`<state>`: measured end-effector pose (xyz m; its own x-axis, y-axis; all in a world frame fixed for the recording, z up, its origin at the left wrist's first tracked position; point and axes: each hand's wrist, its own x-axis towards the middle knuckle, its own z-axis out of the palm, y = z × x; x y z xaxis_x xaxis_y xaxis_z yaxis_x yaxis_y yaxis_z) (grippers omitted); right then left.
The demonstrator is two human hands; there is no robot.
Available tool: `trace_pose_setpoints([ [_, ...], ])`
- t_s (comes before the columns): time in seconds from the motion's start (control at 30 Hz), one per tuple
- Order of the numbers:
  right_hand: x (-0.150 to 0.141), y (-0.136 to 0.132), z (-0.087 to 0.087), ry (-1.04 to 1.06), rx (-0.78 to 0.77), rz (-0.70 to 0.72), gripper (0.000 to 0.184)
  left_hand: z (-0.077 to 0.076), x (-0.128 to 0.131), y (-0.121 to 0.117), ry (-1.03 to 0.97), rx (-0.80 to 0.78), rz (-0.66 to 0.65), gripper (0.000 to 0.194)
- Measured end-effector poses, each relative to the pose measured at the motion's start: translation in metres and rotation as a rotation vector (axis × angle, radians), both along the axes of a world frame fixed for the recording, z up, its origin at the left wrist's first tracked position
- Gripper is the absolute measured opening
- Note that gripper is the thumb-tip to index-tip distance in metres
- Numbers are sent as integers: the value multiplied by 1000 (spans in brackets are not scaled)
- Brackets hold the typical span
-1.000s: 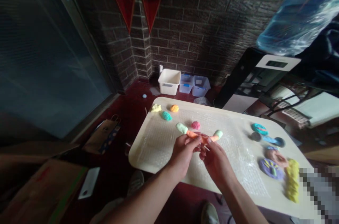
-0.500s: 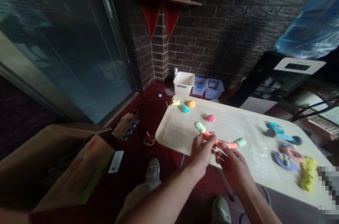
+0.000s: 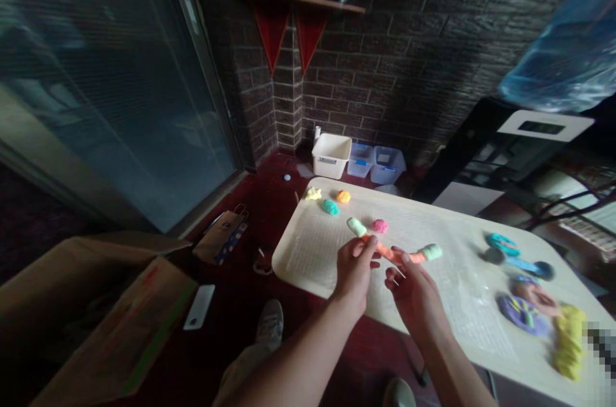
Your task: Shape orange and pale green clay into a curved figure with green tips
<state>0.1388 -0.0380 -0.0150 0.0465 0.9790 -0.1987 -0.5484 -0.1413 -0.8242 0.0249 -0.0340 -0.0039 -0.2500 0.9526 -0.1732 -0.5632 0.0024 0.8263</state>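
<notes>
Above the near side of the table, an orange clay bar with pale green ends (image 3: 389,253) is held up between both hands. My left hand (image 3: 355,269) pinches it near its left green end. The fingers of my right hand (image 3: 414,285) grip the orange part closer to the right green end. Past the bar lies a pink clay lump (image 3: 380,226). Farther left on the table are a teal lump (image 3: 330,207), an orange lump (image 3: 343,196) and a pale yellow lump (image 3: 314,193).
On the right of the table (image 3: 293,246) sit a blue clay dumbbell (image 3: 522,264), a teal ring (image 3: 503,244), a purple disc (image 3: 523,315) and a yellow clay piece (image 3: 570,343). Bins (image 3: 331,156) stand behind it. A cardboard box (image 3: 120,330) and paper bag (image 3: 220,238) are at left.
The camera view has shifted slightly. My left hand has slid outward along the bar toward its left end, leaving more orange showing between the hands. Both hands still hold it.
</notes>
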Motion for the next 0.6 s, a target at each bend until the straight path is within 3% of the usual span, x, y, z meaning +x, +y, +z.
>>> trace_pose_setpoints([
  [0.27, 9, 23, 0, 51, 12, -28, 36, 3, 11, 25, -278, 0, -123, 30],
  [0.6, 18, 29, 5, 156, 33, 17, 33, 8, 26, 29, -272, 67, -182, 37],
])
